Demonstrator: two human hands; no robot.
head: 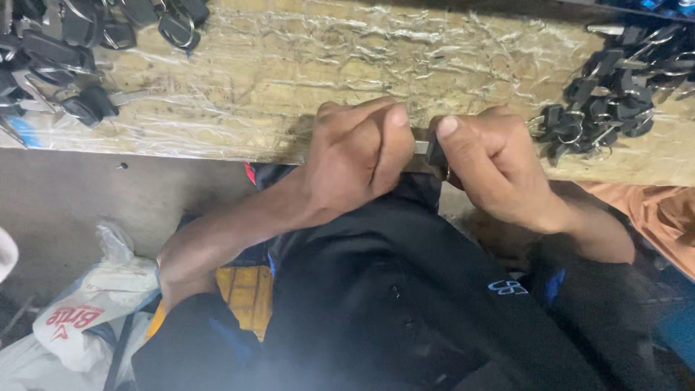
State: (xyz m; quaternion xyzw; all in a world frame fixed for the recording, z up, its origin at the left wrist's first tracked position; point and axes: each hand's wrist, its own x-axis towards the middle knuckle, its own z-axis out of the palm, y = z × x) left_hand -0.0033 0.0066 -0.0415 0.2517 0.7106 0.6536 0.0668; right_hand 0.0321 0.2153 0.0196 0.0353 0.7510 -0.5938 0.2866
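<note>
One key (pixel 428 150) is being held between two hands at the near edge of the workbench (pixel 289 65), which is covered in wrinkled clear plastic. Its metal blade is being pinched by the closed fingers of the left hand (pixel 358 156), while its black head is being gripped tight between thumb and curled fingers of the right hand (pixel 492 163). Two heaps of black-headed keys are being kept on the bench: one pile of keys (pixel 65 51) at the far left corner, another heap of keys (pixel 615 90) just beside the right hand; single keys cannot be counted. Below, a dark jacket (pixel 405 289) is being worn, and a white plastic bag (pixel 94 297) is lying on the floor.
</note>
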